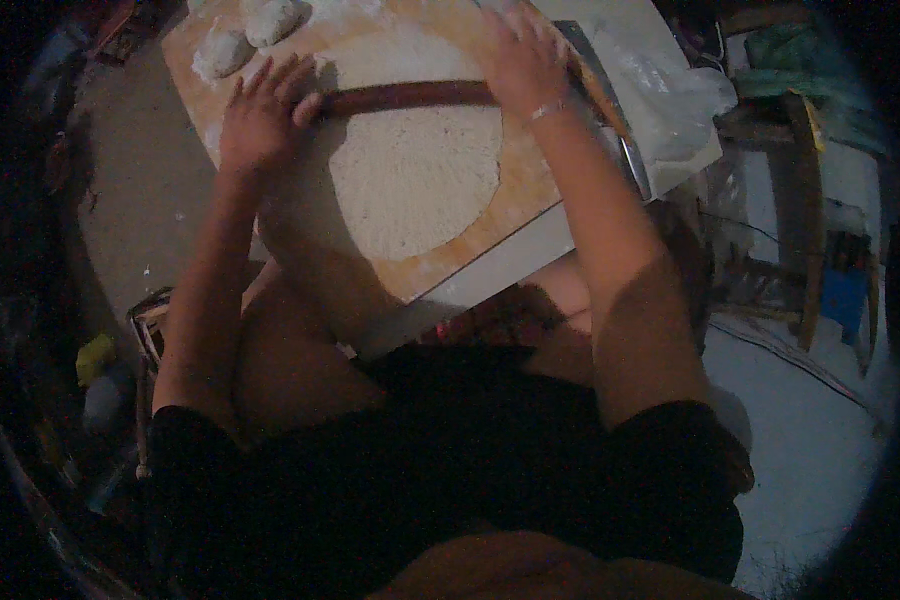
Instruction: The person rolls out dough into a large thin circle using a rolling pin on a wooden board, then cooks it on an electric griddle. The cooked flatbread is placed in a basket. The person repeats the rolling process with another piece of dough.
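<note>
A large round sheet of rolled dough (420, 184) lies on a floured wooden board (487, 221). Across its upper part runs a dark wooden rolling pin (412, 97). My left hand (270, 109) is at the pin's left end, fingers spread, with the palm facing down; its exact contact with the pin is unclear. At the right end, my right hand (525, 64) rests over the pin, a little blurred, and hides that end. Two floured dough pieces, one a rounded lump (225, 52) and the other a second lump (272, 21), sit beyond my left hand at the board's upper left.
Right of the board lies a long metal blade (634, 166), probably a knife, beside a clear plastic bag (660, 82). Farther right stands a wooden frame (806, 225) with a blue object (845, 300). My legs are under the board's near edge.
</note>
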Tool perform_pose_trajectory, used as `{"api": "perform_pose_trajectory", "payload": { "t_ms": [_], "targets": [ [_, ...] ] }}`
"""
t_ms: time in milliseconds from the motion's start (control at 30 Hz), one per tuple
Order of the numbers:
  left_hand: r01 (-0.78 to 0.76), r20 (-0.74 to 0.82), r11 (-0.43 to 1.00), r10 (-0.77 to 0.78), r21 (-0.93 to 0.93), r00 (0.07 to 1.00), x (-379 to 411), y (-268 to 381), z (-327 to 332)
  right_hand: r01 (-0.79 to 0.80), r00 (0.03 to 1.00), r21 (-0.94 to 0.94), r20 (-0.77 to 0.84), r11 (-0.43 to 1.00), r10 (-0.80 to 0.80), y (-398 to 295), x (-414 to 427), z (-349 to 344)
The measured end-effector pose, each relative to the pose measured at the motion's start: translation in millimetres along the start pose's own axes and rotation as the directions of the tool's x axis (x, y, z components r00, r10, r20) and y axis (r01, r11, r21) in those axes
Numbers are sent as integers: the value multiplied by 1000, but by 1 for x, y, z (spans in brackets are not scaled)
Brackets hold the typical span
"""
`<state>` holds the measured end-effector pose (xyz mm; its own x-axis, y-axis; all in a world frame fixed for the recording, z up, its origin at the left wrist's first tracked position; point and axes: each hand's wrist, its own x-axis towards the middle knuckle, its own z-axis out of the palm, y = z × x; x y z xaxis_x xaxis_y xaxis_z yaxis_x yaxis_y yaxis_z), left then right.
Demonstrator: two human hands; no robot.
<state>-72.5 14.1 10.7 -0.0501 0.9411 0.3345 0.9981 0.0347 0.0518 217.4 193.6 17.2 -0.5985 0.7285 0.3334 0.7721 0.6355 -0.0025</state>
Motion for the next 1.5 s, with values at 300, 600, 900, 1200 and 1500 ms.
{"api": "perform_pose_trajectory", "payload": {
  "t_ms": [300, 600, 900, 1200, 1500],
  "targets": [
    [107, -35, 983, -103, 152, 994, 8, -18, 18, -119, 991, 121, 82, 985, 110, 6, 43, 3],
    [70, 191, 991, -46, -117, 981, -81, 29, -56, -143, 981, 91, 148, 986, 128, -33, -110, -54],
    [-29, 98, 992, 41, -122, 994, -138, 42, -70, -51, 988, 143, 153, 988, 29, -46, -169, -60],
    [239, 73, 970, -241, 35, 968, -66, -1, -18, -33, 991, 159, 136, 987, 12, -35, -34, -21],
    [273, -206, 955, -246, 114, 947, 11, -54, 16, -153, 986, 15, 69, 988, 152, -44, 117, 12]
  ]
}}
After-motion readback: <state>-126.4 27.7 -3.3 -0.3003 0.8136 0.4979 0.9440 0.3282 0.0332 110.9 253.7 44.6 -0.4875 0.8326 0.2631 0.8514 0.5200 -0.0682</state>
